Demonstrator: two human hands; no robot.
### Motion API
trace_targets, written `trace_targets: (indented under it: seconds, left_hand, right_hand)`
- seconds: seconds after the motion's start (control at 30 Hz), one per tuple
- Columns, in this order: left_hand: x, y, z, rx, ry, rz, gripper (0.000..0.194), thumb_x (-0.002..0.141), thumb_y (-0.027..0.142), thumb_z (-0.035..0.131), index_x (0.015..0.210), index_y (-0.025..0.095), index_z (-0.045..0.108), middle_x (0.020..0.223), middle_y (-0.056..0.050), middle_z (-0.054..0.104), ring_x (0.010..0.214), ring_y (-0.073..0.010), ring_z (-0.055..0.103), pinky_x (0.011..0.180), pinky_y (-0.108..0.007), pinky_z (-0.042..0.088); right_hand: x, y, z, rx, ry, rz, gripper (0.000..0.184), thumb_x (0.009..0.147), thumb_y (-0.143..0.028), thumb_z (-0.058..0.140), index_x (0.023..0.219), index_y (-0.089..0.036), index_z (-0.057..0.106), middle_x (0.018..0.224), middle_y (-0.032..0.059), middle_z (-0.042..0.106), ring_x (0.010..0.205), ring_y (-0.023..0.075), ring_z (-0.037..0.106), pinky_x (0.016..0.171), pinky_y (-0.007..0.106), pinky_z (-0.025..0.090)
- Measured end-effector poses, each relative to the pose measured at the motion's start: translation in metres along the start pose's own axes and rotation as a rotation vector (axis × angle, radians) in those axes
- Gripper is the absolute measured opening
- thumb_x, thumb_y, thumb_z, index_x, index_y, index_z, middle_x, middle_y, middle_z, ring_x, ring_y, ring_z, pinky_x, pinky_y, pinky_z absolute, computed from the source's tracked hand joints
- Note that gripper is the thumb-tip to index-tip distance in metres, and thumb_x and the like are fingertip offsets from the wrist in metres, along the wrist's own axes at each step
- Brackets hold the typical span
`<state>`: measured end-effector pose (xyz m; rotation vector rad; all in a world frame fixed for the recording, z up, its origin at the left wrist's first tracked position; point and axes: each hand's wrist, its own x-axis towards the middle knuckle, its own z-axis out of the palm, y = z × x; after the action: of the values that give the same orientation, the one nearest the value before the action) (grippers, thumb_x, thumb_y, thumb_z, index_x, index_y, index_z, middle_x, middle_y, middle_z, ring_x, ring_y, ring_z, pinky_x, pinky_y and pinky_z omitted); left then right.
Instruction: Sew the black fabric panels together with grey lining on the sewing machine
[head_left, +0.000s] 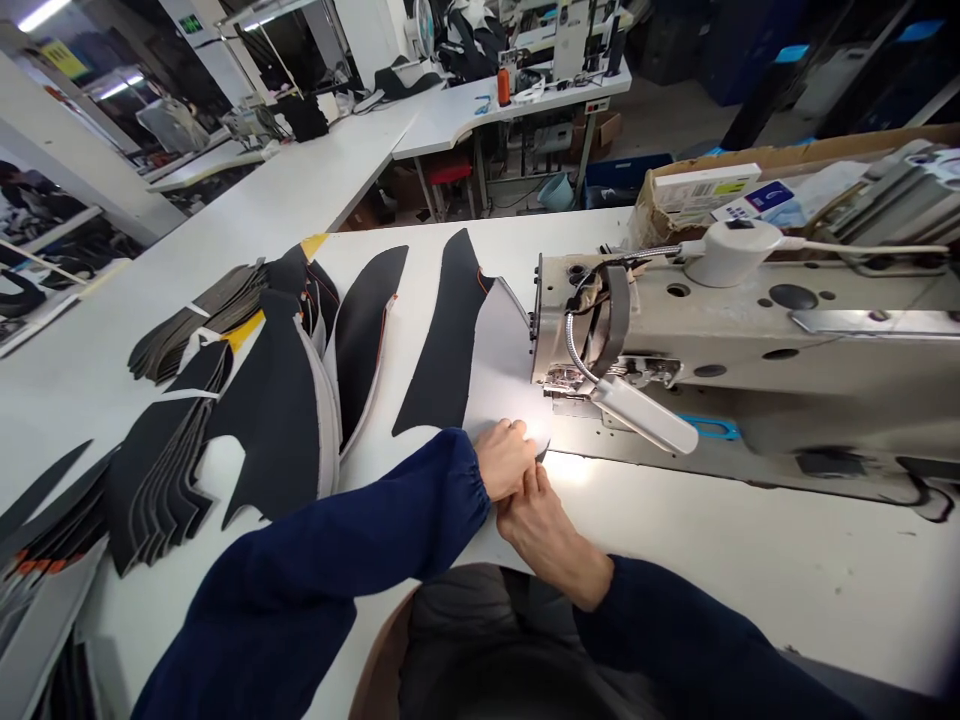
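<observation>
A cut fabric panel lies on the white table just left of the sewing machine [720,340], its light grey piece [501,350] joined along a curved line to a black piece [444,345]. My left hand [507,460] has its fingers curled down on the near edge of the grey piece. Close against it, my right hand [546,528] pinches at the same near corner, where a bit of black fabric shows. The fingertips of both hands partly hide what lies between them. The machine's needle area [570,378] is just beyond the grey piece's right side.
Stacked black panels [161,470] and grey-edged panels [281,400] spread over the table's left. A white lamp [645,412] hangs on a flexible neck before the machine head. Behind the machine stands a cardboard box [651,205] of supplies. Another workbench [517,112] is farther back.
</observation>
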<state>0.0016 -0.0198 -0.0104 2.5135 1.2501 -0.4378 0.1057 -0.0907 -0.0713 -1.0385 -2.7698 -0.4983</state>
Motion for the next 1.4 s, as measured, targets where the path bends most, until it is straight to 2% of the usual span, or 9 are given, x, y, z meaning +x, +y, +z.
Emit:
trace_targets:
  seconds: [0.17, 0.4, 0.5, 0.67, 0.87, 1.13, 1.3, 1.4]
  left_hand:
    - [0.007, -0.002, 0.0, 0.035, 0.014, -0.035, 0.019, 0.085, 0.016, 0.048, 0.096, 0.013, 0.063, 0.101, -0.012, 0.056, 0.097, -0.024, 0.054, 0.082, -0.033, 0.048]
    - [0.02, -0.002, -0.006, 0.074, 0.047, -0.045, 0.021, 0.087, 0.018, 0.048, 0.096, 0.012, 0.066, 0.1, -0.013, 0.058, 0.096, -0.0246, 0.057, 0.081, -0.032, 0.049]
    - [0.025, -0.004, -0.009, 0.071, 0.043, -0.034, 0.022, 0.086, 0.017, 0.047, 0.093, 0.012, 0.067, 0.096, -0.013, 0.059, 0.091, -0.0238, 0.059, 0.079, -0.032, 0.049]
    - [0.034, -0.006, -0.012, -0.032, 0.051, -0.089, 0.021, 0.083, 0.02, 0.051, 0.096, 0.013, 0.067, 0.097, -0.012, 0.06, 0.081, -0.0229, 0.062, 0.072, -0.032, 0.049]
    - [0.044, -0.009, -0.015, -0.106, 0.068, -0.134, 0.023, 0.083, 0.019, 0.051, 0.1, 0.013, 0.066, 0.103, -0.011, 0.059, 0.085, -0.0238, 0.063, 0.075, -0.032, 0.049]
    - [0.05, -0.013, -0.007, -0.154, 0.105, -0.113, 0.024, 0.082, 0.02, 0.053, 0.103, 0.013, 0.062, 0.105, -0.011, 0.057, 0.081, -0.0208, 0.063, 0.076, -0.032, 0.05]
    - [0.033, -0.006, 0.001, -0.117, 0.169, -0.128, 0.028, 0.081, 0.016, 0.05, 0.108, 0.012, 0.057, 0.107, -0.011, 0.055, 0.093, -0.0223, 0.057, 0.082, -0.032, 0.049]
    - [0.022, 0.0, 0.004, -0.093, 0.137, -0.134, 0.024, 0.082, 0.016, 0.049, 0.104, 0.011, 0.057, 0.105, -0.013, 0.053, 0.101, -0.0232, 0.053, 0.089, -0.032, 0.046]
  right_hand:
    - [0.007, 0.004, -0.004, 0.012, -0.056, -0.04, 0.023, 0.067, -0.002, 0.057, 0.085, -0.004, 0.071, 0.08, 0.0233, 0.068, 0.077, 0.0332, 0.064, 0.07, 0.046, 0.045]
    - [0.011, 0.015, 0.011, 0.062, -0.074, -0.047, 0.021, 0.068, -0.003, 0.059, 0.082, -0.01, 0.072, 0.075, 0.0167, 0.068, 0.075, 0.0311, 0.062, 0.07, 0.044, 0.043]
    - [0.012, 0.018, 0.016, 0.075, -0.04, -0.053, 0.022, 0.067, -0.002, 0.059, 0.081, -0.011, 0.073, 0.073, 0.0158, 0.068, 0.073, 0.0304, 0.062, 0.069, 0.044, 0.044]
    - [0.009, 0.024, 0.024, 0.037, 0.066, -0.019, 0.026, 0.07, -0.002, 0.056, 0.09, -0.006, 0.072, 0.081, 0.0188, 0.069, 0.079, 0.0309, 0.063, 0.078, 0.046, 0.046]
    - [0.007, 0.043, 0.034, 0.026, 0.127, 0.022, 0.026, 0.075, 0.0, 0.05, 0.09, -0.006, 0.071, 0.072, 0.0137, 0.067, 0.074, 0.0254, 0.062, 0.079, 0.039, 0.05]
    - [-0.003, 0.039, 0.034, 0.113, 0.196, 0.048, 0.027, 0.08, -0.002, 0.048, 0.099, -0.001, 0.067, 0.095, 0.0208, 0.068, 0.088, 0.0274, 0.062, 0.093, 0.044, 0.046]
    - [-0.008, 0.043, 0.044, 0.141, 0.199, 0.057, 0.026, 0.081, -0.002, 0.048, 0.098, 0.0, 0.067, 0.1, 0.0223, 0.067, 0.108, 0.0312, 0.058, 0.097, 0.045, 0.044]
    - [-0.009, 0.045, 0.048, 0.154, 0.19, 0.072, 0.026, 0.08, -0.002, 0.049, 0.098, 0.0, 0.068, 0.104, 0.0233, 0.067, 0.111, 0.0312, 0.057, 0.101, 0.047, 0.042]
